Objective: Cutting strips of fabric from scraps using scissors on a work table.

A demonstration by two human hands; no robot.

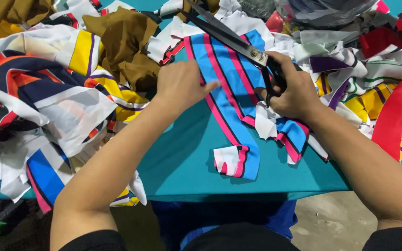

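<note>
Here, the long strip of blue fabric with pink, black and white stripes point(229, 93) lies flat on the table covered in teal cloth point(182, 162), running from about 12 o'clock near the far heaps down to 6 o'clock, where its cut end curls over just short of the table's near edge. The left hand point(180, 86) rests on the strip's left border at 9 o'clock of it, fingers extended and pressing the cloth down, so its grip is released rather than closed round anything. The right hand point(291, 90) sits at 3 o'clock of the strip, its grip clenched through the black handles of the large steel scissors point(236, 39), whose long blades point away toward 11 o'clock and lie over the strip's upper part (whether the blades are parted I cannot tell). Under the right hand a bunched fold of the same striped cloth hangs toward 5 o'clock.

Farther out, at 10 o'clock, a crumpled piece of brown fabric point(126, 42) sits beside a heap of white, yellow, orange and navy printed scraps point(47, 88). At 3 o'clock a red fabric band point(391, 116) drapes over white, purple and yellow offcuts.
</note>
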